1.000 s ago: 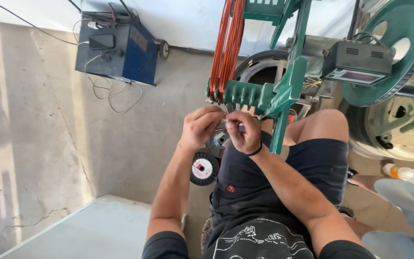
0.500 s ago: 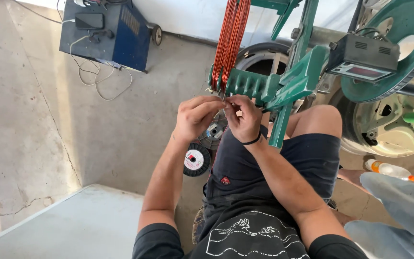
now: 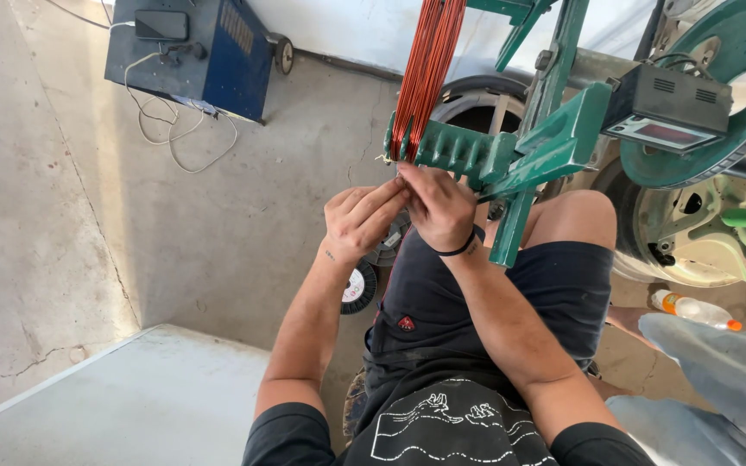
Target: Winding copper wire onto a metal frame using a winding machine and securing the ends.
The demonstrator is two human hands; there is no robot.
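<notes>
At the far left we see bare concrete floor (image 3: 62, 224), cracked in places, with a pale flat slab (image 3: 123, 406) lying across the lower left corner; above it, near the top edge, stands a blue box-shaped machine (image 3: 209, 52) on small wheels, a dark phone-like object (image 3: 161, 24) resting on its top and white cables (image 3: 179, 129) trailing from it onto the floor; moving right, our left hand (image 3: 360, 220) is raised in front of us, its fingers held close together and stretched toward the other hand, fingertips meeting at the foot of the wire bundle; below that wrist a small black spool with a white and red label (image 3: 357, 287) lies on the floor beside our knee; the bundle of copper-coloured wire (image 3: 425, 69) comes down from the top edge as a tight band of strands and sits in the end slot of a green stepped former (image 3: 464, 154), just above both hands; our right hand (image 3: 442, 207), with a black band at the wrist, is curled with its fingers narrow and pinched at the lowest strands, though we cannot tell exactly how many strands it holds; the two hands touch each other there; further right the green frame (image 3: 554, 142) carries a dark counter box with a reddish display (image 3: 666, 108), and behind it a large green wheel (image 3: 727, 95); at the lower right a plastic bottle with an orange cap (image 3: 692, 309) lies on the ground.
</notes>
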